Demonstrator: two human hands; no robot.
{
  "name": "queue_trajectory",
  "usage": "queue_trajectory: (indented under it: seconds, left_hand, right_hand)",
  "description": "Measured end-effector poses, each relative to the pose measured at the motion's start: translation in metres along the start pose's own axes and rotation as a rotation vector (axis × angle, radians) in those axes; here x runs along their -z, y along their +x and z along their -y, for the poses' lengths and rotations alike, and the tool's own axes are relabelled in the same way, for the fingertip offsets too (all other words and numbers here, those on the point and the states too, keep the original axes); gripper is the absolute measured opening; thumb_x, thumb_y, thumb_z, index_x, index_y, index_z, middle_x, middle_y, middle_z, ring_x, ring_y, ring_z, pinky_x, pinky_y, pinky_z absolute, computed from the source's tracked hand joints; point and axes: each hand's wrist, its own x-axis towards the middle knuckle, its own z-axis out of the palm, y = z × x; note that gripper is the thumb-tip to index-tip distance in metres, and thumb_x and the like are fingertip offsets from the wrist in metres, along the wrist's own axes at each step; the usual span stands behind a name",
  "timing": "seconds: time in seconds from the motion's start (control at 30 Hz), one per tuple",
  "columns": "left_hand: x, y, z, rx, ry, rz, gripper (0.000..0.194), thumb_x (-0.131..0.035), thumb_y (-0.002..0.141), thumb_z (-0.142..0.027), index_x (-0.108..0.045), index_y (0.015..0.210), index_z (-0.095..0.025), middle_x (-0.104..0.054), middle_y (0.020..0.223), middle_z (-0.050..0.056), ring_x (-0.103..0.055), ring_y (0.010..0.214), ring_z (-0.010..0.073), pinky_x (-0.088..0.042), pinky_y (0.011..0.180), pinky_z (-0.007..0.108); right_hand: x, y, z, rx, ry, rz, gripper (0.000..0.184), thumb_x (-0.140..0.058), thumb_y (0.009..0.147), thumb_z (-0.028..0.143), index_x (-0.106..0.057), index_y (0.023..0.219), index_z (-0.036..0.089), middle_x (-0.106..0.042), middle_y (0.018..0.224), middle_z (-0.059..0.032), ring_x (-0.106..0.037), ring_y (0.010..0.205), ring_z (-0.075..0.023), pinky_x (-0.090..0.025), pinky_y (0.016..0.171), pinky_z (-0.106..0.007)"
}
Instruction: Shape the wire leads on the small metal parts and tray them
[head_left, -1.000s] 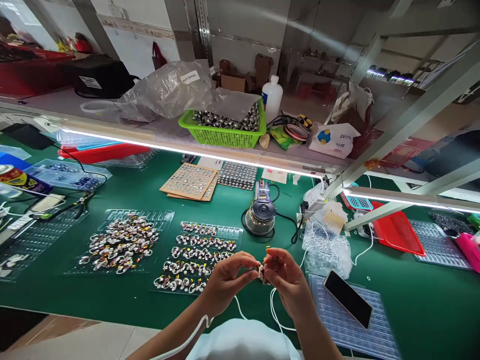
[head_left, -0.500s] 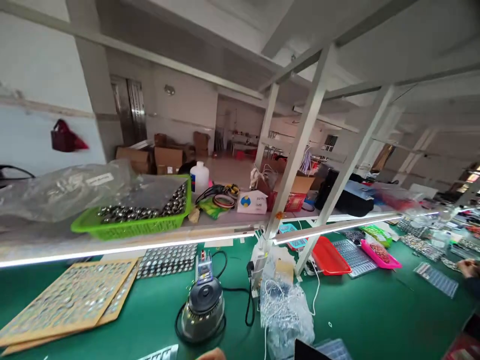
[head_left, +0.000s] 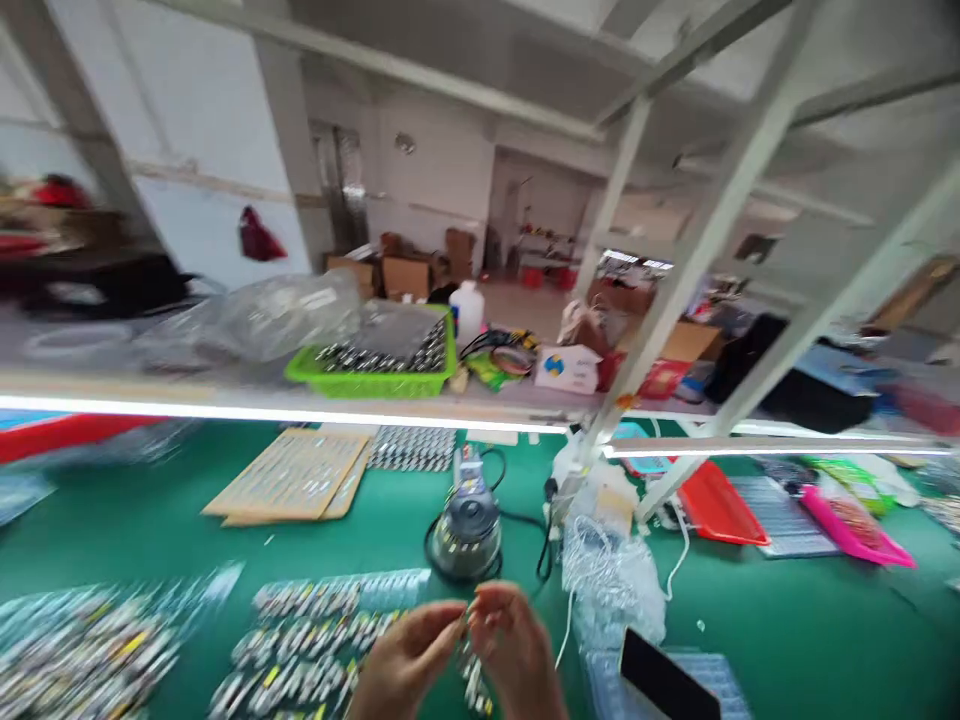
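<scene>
My left hand (head_left: 409, 662) and my right hand (head_left: 516, 655) meet at the bottom middle, fingertips pinched close together. Whatever they hold is too small and blurred to make out. Beneath and left of them lie rows of small silvery and yellow parts (head_left: 300, 635) in a clear plastic tray (head_left: 394, 588). A larger, blurred heap of similar parts (head_left: 90, 655) fills the bottom left. Just beyond my hands stands a dark round device (head_left: 466, 530) with a cable. To the right, a black phone (head_left: 664, 682) rests on clear blister trays (head_left: 712, 672).
Tan boards (head_left: 289, 475) with rows of parts lie on the green tabletop (head_left: 390, 535). Bagged white cables (head_left: 611, 575) sit beside a shelf post (head_left: 671, 290). Farther right are a red tray (head_left: 724, 505) and a pink tray (head_left: 855, 530). A green basket (head_left: 367, 383) stands on the shelf.
The view has swung left and down, bringing the parts at the bottom left into sight. Both my hands now show together; before, only a bit of one showed at the bottom edge.
</scene>
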Motion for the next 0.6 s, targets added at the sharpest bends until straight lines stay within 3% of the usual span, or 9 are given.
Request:
queue_trajectory:
  seconds: [0.1, 0.27, 0.4, 0.6]
  left_hand:
    - [-0.005, -0.005, -0.009, -0.002, -0.129, 0.008, 0.040, -0.080, 0.060, -0.051, -0.079, 0.084, -0.018, -0.078, 0.082, 0.009, -0.072, 0.083, 0.0268, -0.058, 0.081, 0.037]
    - [-0.001, -0.015, 0.005, 0.004, -0.295, 0.018, 0.026, -0.079, 0.070, -0.037, -0.079, 0.087, -0.018, -0.076, 0.081, 0.007, -0.069, 0.077, 0.0194, -0.056, 0.076, 0.031]
    - [0.003, -0.019, 0.014, -0.036, -0.317, -0.005, 0.019, -0.079, 0.072, -0.033, -0.079, 0.085, -0.019, -0.072, 0.086, 0.005, -0.067, 0.079, 0.0176, -0.055, 0.074, 0.028]
    - [0.006, -0.023, 0.011, -0.081, -0.295, 0.024, 0.012, -0.076, 0.075, -0.032, -0.079, 0.083, -0.024, -0.068, 0.087, 0.004, -0.066, 0.082, 0.0187, -0.055, 0.071, 0.028]
  right_hand:
    - [-0.007, -0.014, 0.014, 0.006, -0.093, -0.004, 0.035, -0.074, 0.077, 0.043, -0.066, 0.106, 0.025, -0.068, 0.097, -0.0081, -0.062, 0.090, -0.0259, -0.048, 0.085, -0.041]
    - [-0.016, -0.020, 0.036, 0.017, -0.111, 0.033, 0.029, -0.074, 0.079, 0.030, -0.066, 0.107, 0.026, -0.068, 0.098, -0.0059, -0.061, 0.091, -0.0229, -0.047, 0.086, -0.038]
    - [-0.019, -0.024, 0.033, 0.015, -0.200, 0.077, 0.025, -0.070, 0.083, 0.030, -0.063, 0.107, 0.026, -0.067, 0.090, -0.0038, -0.061, 0.088, -0.0224, -0.050, 0.080, -0.036]
    - [-0.021, -0.025, 0.022, 0.060, -0.338, 0.144, 0.026, -0.067, 0.085, 0.031, -0.060, 0.110, 0.031, -0.067, 0.087, 0.0011, -0.062, 0.083, -0.0209, -0.046, 0.086, -0.038]
